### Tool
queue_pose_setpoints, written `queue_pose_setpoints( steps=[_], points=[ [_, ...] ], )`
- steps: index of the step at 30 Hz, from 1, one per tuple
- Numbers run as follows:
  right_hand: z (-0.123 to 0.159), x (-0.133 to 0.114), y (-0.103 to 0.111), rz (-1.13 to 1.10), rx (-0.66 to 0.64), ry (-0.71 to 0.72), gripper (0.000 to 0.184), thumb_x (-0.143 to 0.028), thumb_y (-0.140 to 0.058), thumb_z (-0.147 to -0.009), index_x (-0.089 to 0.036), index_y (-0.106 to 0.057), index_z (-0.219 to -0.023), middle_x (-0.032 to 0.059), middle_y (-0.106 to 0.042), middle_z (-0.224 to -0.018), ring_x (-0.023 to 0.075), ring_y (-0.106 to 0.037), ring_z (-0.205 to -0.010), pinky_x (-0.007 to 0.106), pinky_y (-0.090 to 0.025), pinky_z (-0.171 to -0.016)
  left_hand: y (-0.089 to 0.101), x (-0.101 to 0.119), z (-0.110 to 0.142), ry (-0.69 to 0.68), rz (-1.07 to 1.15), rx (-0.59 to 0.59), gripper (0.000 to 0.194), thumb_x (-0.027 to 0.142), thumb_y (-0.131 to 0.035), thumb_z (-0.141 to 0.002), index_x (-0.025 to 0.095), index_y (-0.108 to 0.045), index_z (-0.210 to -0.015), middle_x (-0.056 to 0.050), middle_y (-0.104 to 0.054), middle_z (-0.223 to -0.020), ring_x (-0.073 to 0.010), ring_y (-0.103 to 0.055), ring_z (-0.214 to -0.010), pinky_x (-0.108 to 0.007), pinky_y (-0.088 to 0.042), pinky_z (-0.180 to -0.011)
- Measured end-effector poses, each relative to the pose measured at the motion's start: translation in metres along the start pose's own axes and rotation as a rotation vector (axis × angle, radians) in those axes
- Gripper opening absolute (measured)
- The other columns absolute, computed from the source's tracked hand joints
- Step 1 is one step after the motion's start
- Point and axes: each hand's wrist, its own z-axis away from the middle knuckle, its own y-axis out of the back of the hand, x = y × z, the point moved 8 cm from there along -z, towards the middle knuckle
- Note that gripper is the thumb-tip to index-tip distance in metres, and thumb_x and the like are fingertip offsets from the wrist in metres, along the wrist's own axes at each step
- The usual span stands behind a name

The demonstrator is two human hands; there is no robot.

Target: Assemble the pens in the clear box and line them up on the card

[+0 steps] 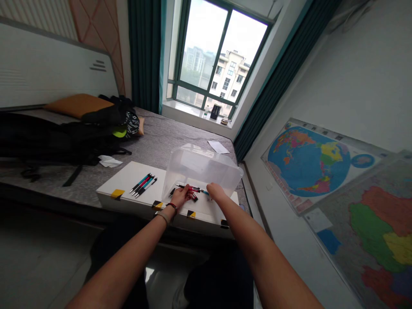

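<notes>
A clear plastic box [202, 169] lies tipped on its side on a white board [128, 180] at the bed's edge. My right hand [216, 192] grips the box's lower rim, fingers hidden inside. My left hand [182, 197] reaches into the box's mouth, fingers closed around a black and red pen [189, 188]; more pens lie under the hand. Several pens [143, 185] in teal, red and black lie in a row on the board to the left.
The board rests on a grey bed [161, 137] with black bags [64, 133], an orange pillow [79, 104] and white papers [218, 146]. Yellow-black tape marks [117, 193] sit on the board's edge. A window is ahead, wall maps [309, 159] at right.
</notes>
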Motion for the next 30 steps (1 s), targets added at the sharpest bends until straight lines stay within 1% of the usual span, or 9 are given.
queue_pose_setpoints(
  steps=[4,8,11,15,17,20,22,25,30],
  points=[
    [-0.003,0.0,-0.005,0.03,-0.027,0.002,0.022,-0.005,-0.055,-0.084,-0.01,-0.072,-0.096,0.0206,-0.069,-0.1,0.0252,-0.068,-0.095,0.029,-0.05,-0.081,-0.002,-0.004,-0.001,0.033,0.053,-0.042,0.031,0.04,-0.067,-0.081,0.01,-0.067,-0.09,-0.007,-0.069,-0.07,-0.0104,-0.06,-0.055,-0.023,-0.053,-0.06],
    [-0.005,0.001,-0.006,0.041,-0.034,-0.004,0.024,-0.007,-0.051,-0.086,-0.011,-0.072,-0.097,0.0193,-0.069,-0.103,0.0242,-0.067,-0.095,0.028,-0.049,-0.08,0.002,-0.003,-0.002,0.015,0.145,-0.02,0.033,0.041,-0.065,-0.083,0.009,-0.067,-0.093,-0.007,-0.068,-0.07,-0.0096,-0.061,-0.056,-0.023,-0.053,-0.06],
    [-0.008,0.004,-0.004,0.041,-0.043,-0.013,0.025,-0.007,-0.05,-0.085,-0.011,-0.071,-0.098,0.0191,-0.068,-0.103,0.0243,-0.067,-0.094,0.029,-0.049,-0.079,0.005,-0.002,-0.002,-0.002,0.219,-0.006,0.034,0.041,-0.064,-0.084,0.009,-0.065,-0.096,-0.007,-0.067,-0.071,-0.0102,-0.062,-0.058,-0.024,-0.054,-0.06],
    [-0.012,0.005,0.003,0.029,-0.045,-0.001,0.024,-0.011,-0.054,-0.084,-0.014,-0.071,-0.1,0.0176,-0.068,-0.105,0.0233,-0.065,-0.095,0.028,-0.047,-0.08,0.004,-0.002,-0.002,0.007,0.216,-0.01,0.035,0.04,-0.063,-0.085,0.008,-0.064,-0.097,-0.008,-0.067,-0.071,-0.0101,-0.062,-0.058,-0.023,-0.054,-0.059],
    [-0.014,-0.002,0.005,0.014,-0.04,0.037,0.023,-0.015,-0.055,-0.085,-0.017,-0.072,-0.1,0.0139,-0.069,-0.105,0.0221,-0.064,-0.098,0.026,-0.046,-0.081,0.003,-0.003,-0.003,0.012,0.201,-0.016,0.035,0.04,-0.063,-0.085,0.007,-0.064,-0.098,-0.008,-0.067,-0.071,-0.0098,-0.062,-0.057,-0.023,-0.054,-0.059],
    [-0.013,-0.02,0.004,-0.03,-0.004,0.136,0.022,-0.019,-0.058,-0.084,-0.02,-0.071,-0.102,0.01,-0.069,-0.105,0.0205,-0.062,-0.101,0.025,-0.044,-0.084,0.002,-0.004,-0.004,0.012,0.183,-0.029,0.036,0.04,-0.063,-0.085,0.007,-0.064,-0.098,-0.008,-0.068,-0.071,-0.0094,-0.062,-0.056,-0.023,-0.054,-0.059],
    [-0.011,-0.03,0.001,-0.054,0.038,0.168,0.023,-0.019,-0.056,-0.085,-0.019,-0.071,-0.102,0.0107,-0.067,-0.107,0.0204,-0.061,-0.1,0.025,-0.044,-0.084,0.003,-0.004,-0.004,0.014,0.178,-0.026,0.036,0.04,-0.063,-0.085,0.007,-0.064,-0.098,-0.008,-0.067,-0.071,-0.0091,-0.061,-0.055,-0.023,-0.053,-0.058],
    [-0.01,-0.038,-0.004,-0.055,0.083,0.162,0.024,-0.017,-0.05,-0.088,-0.016,-0.07,-0.101,0.0122,-0.066,-0.106,0.02,-0.062,-0.097,0.026,-0.044,-0.083,0.002,-0.003,-0.004,0.007,0.17,-0.025,0.036,0.041,-0.064,-0.084,0.007,-0.064,-0.097,-0.007,-0.067,-0.069,-0.0088,-0.06,-0.053,-0.023,-0.053,-0.056],
    [-0.013,-0.043,-0.008,-0.036,0.067,0.171,0.025,-0.014,-0.046,-0.089,-0.014,-0.068,-0.1,0.0131,-0.065,-0.104,0.0194,-0.062,-0.095,0.025,-0.043,-0.082,0.001,-0.002,-0.003,0.003,0.16,-0.034,0.037,0.042,-0.065,-0.083,0.008,-0.064,-0.097,-0.007,-0.067,-0.069,-0.0093,-0.06,-0.053,-0.023,-0.052,-0.056]
  ],
)
